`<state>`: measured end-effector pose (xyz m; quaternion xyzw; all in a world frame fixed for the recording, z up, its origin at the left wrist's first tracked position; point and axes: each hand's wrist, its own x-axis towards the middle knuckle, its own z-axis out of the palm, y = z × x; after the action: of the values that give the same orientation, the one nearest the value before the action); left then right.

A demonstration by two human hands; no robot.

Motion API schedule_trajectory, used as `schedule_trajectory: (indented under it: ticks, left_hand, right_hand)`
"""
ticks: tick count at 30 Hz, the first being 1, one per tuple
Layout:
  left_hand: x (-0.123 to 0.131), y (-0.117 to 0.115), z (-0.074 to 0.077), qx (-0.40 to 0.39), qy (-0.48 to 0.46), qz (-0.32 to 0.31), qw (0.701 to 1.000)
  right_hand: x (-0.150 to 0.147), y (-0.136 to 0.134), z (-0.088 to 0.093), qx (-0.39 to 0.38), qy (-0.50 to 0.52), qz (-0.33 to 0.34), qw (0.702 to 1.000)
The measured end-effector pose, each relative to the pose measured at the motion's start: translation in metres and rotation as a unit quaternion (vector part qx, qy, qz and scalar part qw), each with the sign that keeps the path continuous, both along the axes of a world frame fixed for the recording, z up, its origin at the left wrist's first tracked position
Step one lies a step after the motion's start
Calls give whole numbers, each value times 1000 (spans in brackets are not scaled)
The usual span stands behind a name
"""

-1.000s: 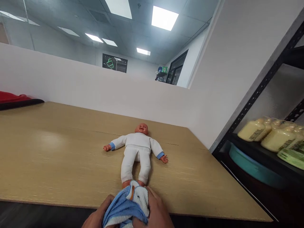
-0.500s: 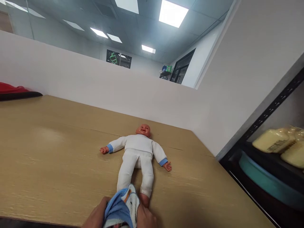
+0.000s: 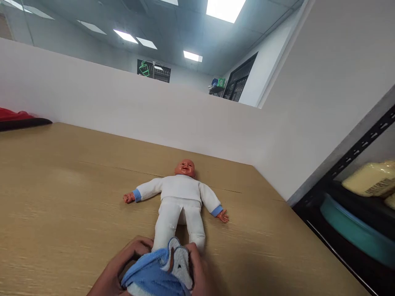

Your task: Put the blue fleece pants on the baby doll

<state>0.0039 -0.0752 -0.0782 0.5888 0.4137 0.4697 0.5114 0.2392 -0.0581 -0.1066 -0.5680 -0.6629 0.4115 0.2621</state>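
Observation:
A baby doll (image 3: 180,196) in a white suit with blue cuffs lies on its back on the wooden table (image 3: 61,176), arms spread, head toward the white partition. At its feet, a bunched blue and white cloth garment (image 3: 160,273) is gripped by both hands. My left hand (image 3: 115,267) curls round the cloth's left side. My right hand (image 3: 197,269) closes on its right side, beside the doll's lower legs. The cloth covers the doll's feet.
A white partition wall (image 3: 123,107) runs behind the table. A red and black object (image 3: 18,119) lies at the far left. To the right stands a black metal shelf (image 3: 354,164) with a teal basin (image 3: 354,234) and yellowish bottles (image 3: 370,179).
Both hands and the cloth have moved forward onto the table, up over the doll's feet. The camera has tilted and shifted right-to-left, so less of the shelf shows.

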Motion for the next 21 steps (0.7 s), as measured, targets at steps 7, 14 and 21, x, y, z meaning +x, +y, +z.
schedule_trajectory:
  ticks: [7,14,21]
  left_hand:
    - [-12,29,21,-40,42,-55,997]
    - [-23,38,-8,-74,80,29,994]
    - [-42,27,-10,-107,64,-6,992]
  right_hand:
    - [9,16,65,52,-81,172,980]
    - [5,29,91,66,58,203,975]
    - [9,13,55,11,-9,24,1000]
